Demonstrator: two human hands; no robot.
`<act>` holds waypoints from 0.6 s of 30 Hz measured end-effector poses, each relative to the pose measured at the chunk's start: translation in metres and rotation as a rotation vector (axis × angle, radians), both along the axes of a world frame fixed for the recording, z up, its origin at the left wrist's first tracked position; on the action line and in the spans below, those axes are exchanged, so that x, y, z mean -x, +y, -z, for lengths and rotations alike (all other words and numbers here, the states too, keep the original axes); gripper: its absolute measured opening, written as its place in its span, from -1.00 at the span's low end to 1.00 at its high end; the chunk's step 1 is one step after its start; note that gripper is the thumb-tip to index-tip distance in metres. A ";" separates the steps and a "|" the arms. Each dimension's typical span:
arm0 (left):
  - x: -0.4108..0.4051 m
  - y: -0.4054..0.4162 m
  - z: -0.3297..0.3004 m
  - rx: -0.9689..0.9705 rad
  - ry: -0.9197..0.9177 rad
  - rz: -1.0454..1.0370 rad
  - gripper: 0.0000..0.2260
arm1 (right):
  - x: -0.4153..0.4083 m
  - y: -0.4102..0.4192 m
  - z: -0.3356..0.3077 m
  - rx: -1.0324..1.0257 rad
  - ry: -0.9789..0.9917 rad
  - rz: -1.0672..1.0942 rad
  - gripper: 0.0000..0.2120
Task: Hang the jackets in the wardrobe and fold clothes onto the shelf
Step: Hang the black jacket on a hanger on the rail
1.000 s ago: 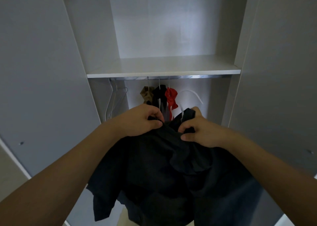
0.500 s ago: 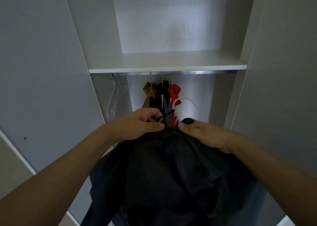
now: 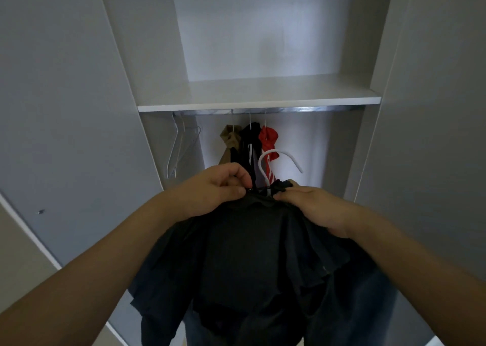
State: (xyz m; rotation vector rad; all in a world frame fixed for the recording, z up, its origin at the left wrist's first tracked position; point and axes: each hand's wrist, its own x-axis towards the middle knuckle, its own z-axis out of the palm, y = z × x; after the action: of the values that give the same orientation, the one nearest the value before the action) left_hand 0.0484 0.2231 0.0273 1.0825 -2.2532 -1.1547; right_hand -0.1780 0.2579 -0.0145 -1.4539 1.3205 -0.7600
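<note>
A dark jacket (image 3: pixel 252 261) hangs below my hands in front of the open wardrobe. My left hand (image 3: pixel 215 188) pinches its collar and a thin black loop at the neck. On the right side of the collar, my right hand (image 3: pixel 313 209) holds the fabric with its fingers over the shoulder. A white hanger hook (image 3: pixel 276 159) sticks up out of the neck between my hands. The rail (image 3: pixel 263 110) runs under the white shelf (image 3: pixel 257 101).
On the rail hang a tan garment (image 3: pixel 230 143), a black one (image 3: pixel 249 145) and a red one (image 3: pixel 268 142). Bare hangers (image 3: pixel 181 145) hang at the rail's left end. Wardrobe doors (image 3: pixel 65 95) stand open on both sides.
The jacket has settled onto the white hanger, whose hook now stands clear above the collar. My hands have moved from bunching the fabric to holding the collar, and my view has tilted down.
</note>
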 end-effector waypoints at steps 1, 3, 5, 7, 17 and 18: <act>-0.001 0.000 0.001 0.000 0.008 0.002 -0.88 | -0.002 0.000 0.001 0.028 0.020 -0.005 -0.81; -0.003 0.000 0.003 -0.024 0.045 -0.010 -0.89 | -0.007 0.003 -0.001 0.091 -0.017 -0.096 -0.79; -0.003 0.000 0.004 -0.055 0.102 -0.034 -0.90 | -0.009 0.002 -0.003 0.146 -0.102 -0.137 -0.75; -0.003 0.001 0.005 -0.072 0.133 -0.035 -0.91 | -0.008 -0.002 -0.004 0.194 -0.123 -0.124 -0.75; 0.000 0.011 0.004 0.069 0.105 0.034 -0.80 | -0.007 -0.004 -0.002 0.173 0.122 -0.179 -0.63; 0.001 0.012 0.005 0.112 0.091 0.041 -0.78 | -0.007 -0.004 -0.001 0.171 0.137 -0.221 -0.64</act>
State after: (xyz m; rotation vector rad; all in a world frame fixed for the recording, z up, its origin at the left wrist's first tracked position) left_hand 0.0477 0.2354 0.0226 0.9257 -2.2498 -1.0579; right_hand -0.1707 0.2535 -0.0138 -1.7825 1.1934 -0.6488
